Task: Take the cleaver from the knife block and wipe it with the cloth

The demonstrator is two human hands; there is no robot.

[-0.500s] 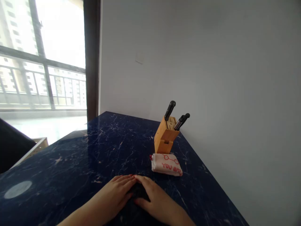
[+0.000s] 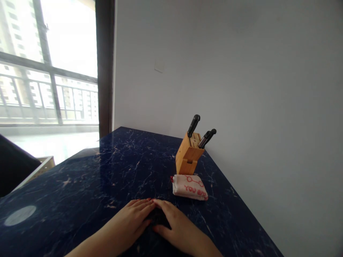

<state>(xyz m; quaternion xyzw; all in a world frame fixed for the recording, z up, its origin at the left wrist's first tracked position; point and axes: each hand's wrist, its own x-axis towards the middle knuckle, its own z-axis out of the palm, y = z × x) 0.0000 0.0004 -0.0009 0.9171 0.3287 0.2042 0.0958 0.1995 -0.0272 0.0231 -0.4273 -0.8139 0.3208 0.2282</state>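
My left hand (image 2: 134, 218) and my right hand (image 2: 173, 223) rest on the dark blue marbled table (image 2: 120, 167), fingertips meeting. Both hold nothing; their fingers are stretched out, with the thumbs apart from the fingers. Just beyond my right hand lies a folded white cloth (image 2: 189, 187) with red lettering and red drawn lines. Behind the cloth stands a wooden knife block (image 2: 187, 153), tilted. A black-handled knife (image 2: 193, 125) sticks up from its left side. More black handles (image 2: 207, 138) come out at its right, one with a metal band.
A grey-white wall (image 2: 241, 89) runs along the table's right and far sides. At left is a bright window (image 2: 69, 67) with a railing outside. A dark object (image 2: 16, 166) and a light box edge (image 2: 44, 166) stand beyond the table's left edge. A pale round patch (image 2: 20, 215) shows on the tabletop.
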